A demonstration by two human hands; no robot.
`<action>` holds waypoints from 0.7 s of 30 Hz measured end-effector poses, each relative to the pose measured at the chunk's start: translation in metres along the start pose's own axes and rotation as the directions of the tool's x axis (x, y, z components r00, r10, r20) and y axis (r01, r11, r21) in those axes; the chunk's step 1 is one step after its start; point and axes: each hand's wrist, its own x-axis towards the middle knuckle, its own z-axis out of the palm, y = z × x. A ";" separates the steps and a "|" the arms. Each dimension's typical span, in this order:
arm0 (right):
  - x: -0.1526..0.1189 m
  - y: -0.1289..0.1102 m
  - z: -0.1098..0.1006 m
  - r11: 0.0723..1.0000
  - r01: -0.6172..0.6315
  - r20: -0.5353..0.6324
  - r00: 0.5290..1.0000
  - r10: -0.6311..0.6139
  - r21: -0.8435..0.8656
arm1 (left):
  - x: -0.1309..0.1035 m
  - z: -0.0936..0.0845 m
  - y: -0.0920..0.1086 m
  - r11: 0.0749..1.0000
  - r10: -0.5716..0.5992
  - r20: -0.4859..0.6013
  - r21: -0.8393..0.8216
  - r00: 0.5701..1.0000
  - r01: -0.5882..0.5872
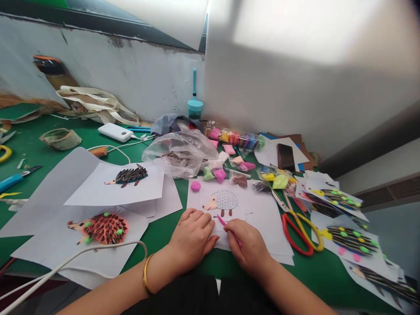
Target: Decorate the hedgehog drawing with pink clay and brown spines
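Far left on the green table (pixel 157 234) there's a blue-handled tool (pixel 13 181) with a pointed metal end, then a roll of tape (pixel 61 138). Next up, a reddish hedgehog picture (pixel 106 228) with seed-like spines and green blobs, and above it a sheet with a dark-spined hedgehog (pixel 131 175). A clear plastic bag (pixel 182 151) sits behind, near the middle.

The left hand (pixel 193 236) is palm down at the lower left of the hedgehog drawing (pixel 226 200), fingers together and loosely bent, thumb out to the side. Can't tell if anything's under it. A pink lump (pixel 195 186) sits just past it. The drawing's right in front of the person, with a peach face, blue scalloped body and brown feet.

The right hand (pixel 247 245) has a slim pink tool (pixel 222 220) pinched between closed thumb and fingers, tip just below the drawing. Further right: red-and-yellow scissors (pixel 297 234), blades a bit apart, then a pile of hedgehog sheets (pixel 351 240) along the edge.
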 end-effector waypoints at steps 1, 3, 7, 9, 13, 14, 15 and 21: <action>0.000 0.000 0.001 1.000 0.001 0.005 1.000 -0.001 -0.006 | 0.000 0.000 0.000 1.000 -0.002 0.001 0.002 1.000 0.002; 0.001 0.000 0.002 1.000 0.000 0.011 1.000 0.000 -0.013 | 0.000 0.000 0.000 1.000 -0.003 -0.004 0.003 1.000 0.003; 0.001 0.001 0.002 1.000 -0.003 0.019 1.000 0.004 -0.028 | 0.000 0.000 0.000 1.000 0.000 -0.017 0.011 1.000 0.000; 0.001 0.001 0.002 0.999 -0.008 0.031 0.999 0.009 -0.037 | 0.000 0.000 0.000 1.000 -0.001 -0.015 0.009 1.000 0.001; 0.001 -0.001 0.003 0.998 -0.002 0.038 0.999 0.005 -0.062 | 0.000 0.001 0.002 1.000 -0.018 -0.021 0.007 1.000 0.018; 0.001 -0.001 0.003 0.997 0.005 0.038 0.999 -0.002 -0.075 | 0.000 0.002 0.002 1.000 -0.023 -0.028 0.008 0.999 0.023; 0.001 -0.001 0.004 0.996 0.015 0.038 0.999 -0.011 -0.091 | 0.000 0.003 0.002 1.000 -0.028 -0.035 0.007 0.999 0.028; 0.002 -0.001 0.008 0.983 0.064 0.043 0.997 -0.057 -0.174 | -0.001 0.008 0.003 0.998 -0.056 -0.035 0.001 0.998 0.056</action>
